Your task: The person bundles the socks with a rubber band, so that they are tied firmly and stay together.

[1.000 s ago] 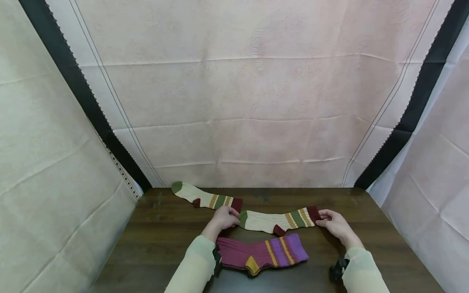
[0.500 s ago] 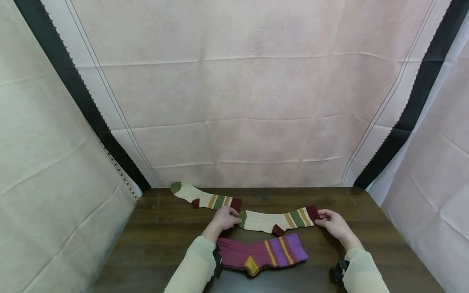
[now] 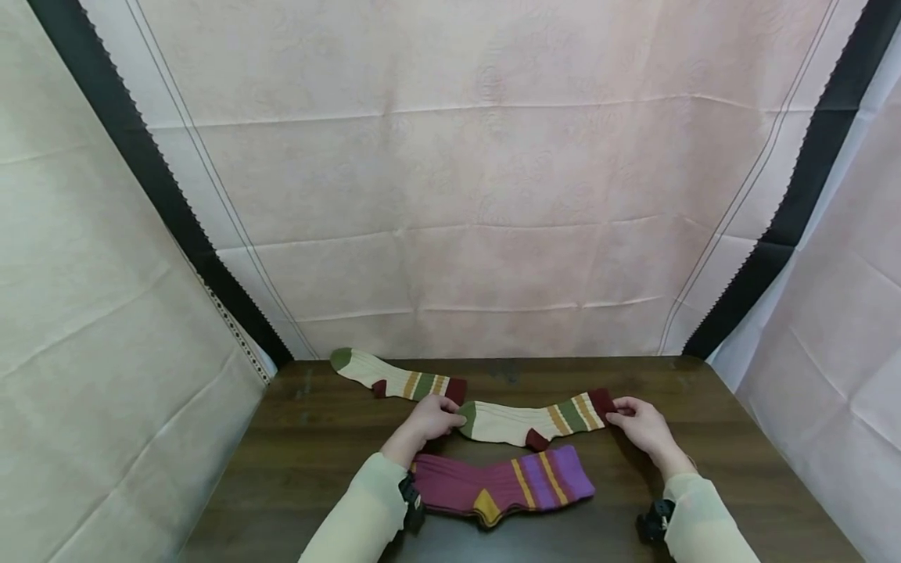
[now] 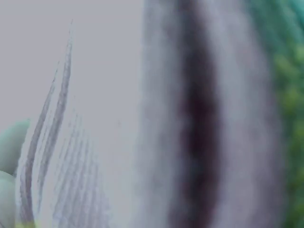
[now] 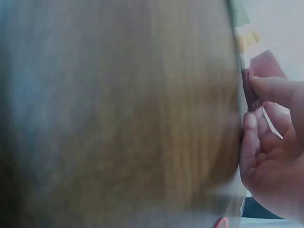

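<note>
A cream sock (image 3: 503,422) with a green toe, maroon heel and striped leg stretches across the table between both hands. My left hand (image 3: 429,418) pinches its green toe between thumb and fingers. At the other end, the right hand (image 3: 644,428) pinches the maroon cuff (image 5: 251,90) between thumb and fingertips. A matching cream sock (image 3: 383,377) lies farther back on the left, its cuff close beyond the left hand. Nearer the person lie purple socks (image 3: 486,483), stacked, with yellow heels and striped legs. Blurred ribbed fabric (image 4: 80,180) fills much of the left wrist view.
Everything lies on a dark brown wooden table (image 3: 563,539). Pale fabric walls (image 3: 493,195) with black edge strips enclose its back and sides. Dark wrist cameras (image 3: 655,520) sit at the sleeve cuffs. The left forearm reaches past the purple socks' left end.
The maroon cuff and my right hand have shifted slightly away from the person. The left hand stays at the toe, and the other socks keep their places.
</note>
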The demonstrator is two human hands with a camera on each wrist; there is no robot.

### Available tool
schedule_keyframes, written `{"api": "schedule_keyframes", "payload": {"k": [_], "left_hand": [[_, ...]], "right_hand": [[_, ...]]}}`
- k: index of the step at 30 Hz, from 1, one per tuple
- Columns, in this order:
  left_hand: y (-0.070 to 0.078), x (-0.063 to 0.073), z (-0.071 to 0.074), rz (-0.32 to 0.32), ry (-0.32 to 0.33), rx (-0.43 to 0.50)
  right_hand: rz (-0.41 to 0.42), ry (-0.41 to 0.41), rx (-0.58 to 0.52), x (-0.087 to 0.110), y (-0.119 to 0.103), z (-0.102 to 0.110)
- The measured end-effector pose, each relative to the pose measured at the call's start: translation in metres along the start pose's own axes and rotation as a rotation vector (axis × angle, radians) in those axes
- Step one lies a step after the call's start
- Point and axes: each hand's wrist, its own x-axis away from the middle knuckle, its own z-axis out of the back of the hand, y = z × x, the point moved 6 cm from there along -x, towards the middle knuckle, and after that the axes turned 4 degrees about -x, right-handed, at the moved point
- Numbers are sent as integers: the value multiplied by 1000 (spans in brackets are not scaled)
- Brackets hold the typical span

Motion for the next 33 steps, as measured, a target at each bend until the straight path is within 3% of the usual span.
{"api": "schedule_keyframes", "payload": {"k": [11,20,33], "left_hand": [[-3,6,3,-6,14,94],[-6,5,8,2,19,215],[0,10,27,-6,44,387]], "right_hand": [[2,20,-86,6,-9,1],[-8,-6,-298,9,-20,-3],[-58,-20,-462,15,-32,-4]]}}
